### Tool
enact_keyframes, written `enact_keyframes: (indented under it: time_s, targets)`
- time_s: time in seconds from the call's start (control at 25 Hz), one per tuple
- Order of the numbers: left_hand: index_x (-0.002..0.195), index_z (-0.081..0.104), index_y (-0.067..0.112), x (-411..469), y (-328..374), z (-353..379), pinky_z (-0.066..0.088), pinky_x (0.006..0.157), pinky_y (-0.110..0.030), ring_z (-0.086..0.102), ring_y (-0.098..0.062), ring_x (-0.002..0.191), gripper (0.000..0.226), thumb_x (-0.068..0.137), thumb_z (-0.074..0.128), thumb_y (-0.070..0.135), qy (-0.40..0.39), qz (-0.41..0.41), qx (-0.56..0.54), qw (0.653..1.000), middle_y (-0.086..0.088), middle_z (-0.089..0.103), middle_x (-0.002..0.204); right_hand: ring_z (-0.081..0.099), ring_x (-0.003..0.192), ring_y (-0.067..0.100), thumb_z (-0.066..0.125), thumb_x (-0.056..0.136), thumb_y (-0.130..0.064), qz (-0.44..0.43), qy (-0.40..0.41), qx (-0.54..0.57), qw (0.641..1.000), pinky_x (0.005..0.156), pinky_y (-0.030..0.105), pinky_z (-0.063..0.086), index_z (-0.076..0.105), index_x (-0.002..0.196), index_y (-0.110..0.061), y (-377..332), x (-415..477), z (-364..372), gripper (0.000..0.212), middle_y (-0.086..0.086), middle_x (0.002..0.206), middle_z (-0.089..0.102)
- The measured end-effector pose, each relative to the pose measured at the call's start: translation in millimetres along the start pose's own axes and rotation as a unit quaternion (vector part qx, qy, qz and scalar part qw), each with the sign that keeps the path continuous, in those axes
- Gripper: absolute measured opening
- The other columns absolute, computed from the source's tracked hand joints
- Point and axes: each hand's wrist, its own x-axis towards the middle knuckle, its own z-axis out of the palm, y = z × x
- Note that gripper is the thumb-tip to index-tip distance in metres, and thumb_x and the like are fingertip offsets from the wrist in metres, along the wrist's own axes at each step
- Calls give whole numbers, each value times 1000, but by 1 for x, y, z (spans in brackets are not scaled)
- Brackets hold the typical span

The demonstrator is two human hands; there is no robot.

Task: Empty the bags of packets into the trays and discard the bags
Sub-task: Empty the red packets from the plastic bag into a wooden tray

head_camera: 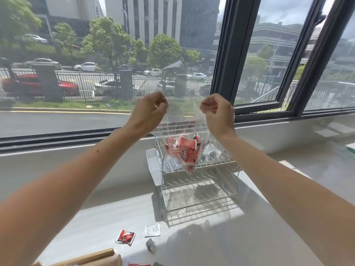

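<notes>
A clear plastic bag (pixel 180 123) hangs in the air above a two-tier wire rack (pixel 199 191). Red packets (pixel 184 150) fill its lower end. My left hand (pixel 149 110) pinches the bag's top edge on the left, and my right hand (pixel 217 112) pinches it on the right, both fists raised in front of the window. The bag's bottom dangles over the upper tray (pixel 213 162), where some clear or silvery packets (pixel 211 150) lie. The lower tray (pixel 197 196) holds nothing I can see.
Loose on the white counter in front of the rack lie a red packet (pixel 125 237), a white packet (pixel 152 230) and a crumpled grey one (pixel 150 244). A brown box edge (pixel 92 258) shows at the bottom. A white plastic holder (pixel 153 162) hangs on the rack's left side.
</notes>
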Motion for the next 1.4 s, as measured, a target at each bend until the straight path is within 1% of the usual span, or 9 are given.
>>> enact_keyframes:
  time_s: [0.2,0.4,0.6,0.72,0.84,0.96,1.12,1.28,1.4]
  targets:
    - [72,61,1,-57,45,-8,40,52,-22,51,-17,60,25,91,44,4,-36,-80,56,995,-12,62,70,61,76,9,68,87,1,18,-73,31,997,69,3,45,66,89,-8,-20,-56,-41,10,-3,79,65]
    - [66,57,10,-136,67,-20,38,48,-23,54,-14,50,30,91,42,5,-92,-224,-57,969,-4,62,57,68,77,10,68,87,-2,60,-124,128,982,71,16,53,65,88,-14,-43,-150,-68,13,-6,79,68]
    - [107,56,12,-212,70,-55,53,57,-26,67,-12,57,21,97,49,30,-55,-384,-85,918,-7,70,81,70,76,6,69,86,0,55,-164,209,963,71,14,53,65,86,-22,-78,-235,-78,22,-14,78,68]
    - [137,33,20,-245,67,-88,55,49,-24,72,-15,59,52,95,60,35,32,-418,-116,900,-14,70,93,69,77,5,69,85,0,47,-188,222,955,71,12,50,62,82,-33,-98,-267,-69,34,-16,77,68]
    - [149,18,30,-268,61,-125,56,46,-26,74,-21,59,65,96,53,47,52,-504,-168,846,-16,75,81,68,77,3,70,85,0,26,-208,219,953,70,7,47,62,83,-32,-117,-289,-54,34,-12,78,70]
    - [142,33,22,-290,55,-167,57,46,-28,75,-26,67,62,95,40,63,-7,-577,-199,792,-18,76,78,67,75,0,69,83,3,8,-221,218,951,67,4,44,64,84,-27,-139,-311,-36,31,-13,75,70]
    - [118,52,12,-320,40,-206,59,48,-29,76,-26,71,59,94,38,65,-53,-597,-171,782,-20,76,89,68,76,1,69,82,1,14,-239,227,944,67,7,44,62,80,-39,-172,-344,-13,41,-18,75,70]
    - [95,52,9,-344,22,-236,59,48,-27,75,-24,63,54,93,45,63,-13,-596,-197,778,-17,76,78,67,73,7,69,83,-1,28,-255,217,942,63,21,53,60,76,-41,-198,-379,8,41,-18,81,69]
    - [89,52,6,-352,14,-247,53,41,-20,72,-15,52,41,94,57,47,50,-562,-204,800,-15,72,80,67,71,8,69,83,-3,28,-270,219,937,59,18,50,59,76,-40,-216,-397,18,39,-18,79,68]
